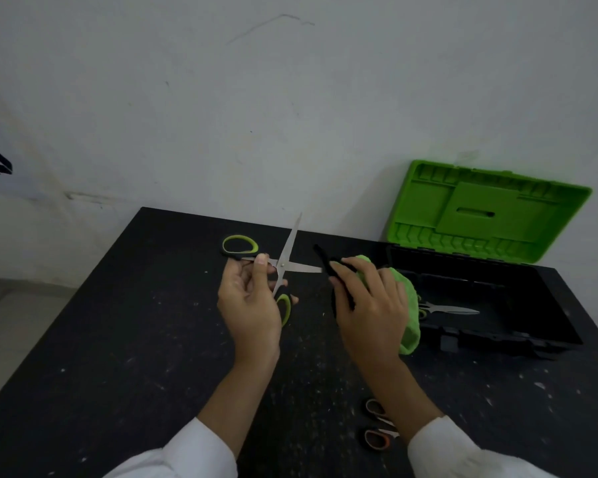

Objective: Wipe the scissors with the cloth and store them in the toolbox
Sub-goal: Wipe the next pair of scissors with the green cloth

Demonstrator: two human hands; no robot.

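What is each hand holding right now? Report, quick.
Left hand: holds the opened scissors near the pivot.
Right hand: grips the green cloth.

Workshop: toolbox [491, 305], scuffed black bench [118, 339]

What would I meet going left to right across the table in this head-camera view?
Left hand gripping the open scissors → right hand holding the green cloth → second scissors lying inside the toolbox, whose lid is raised.
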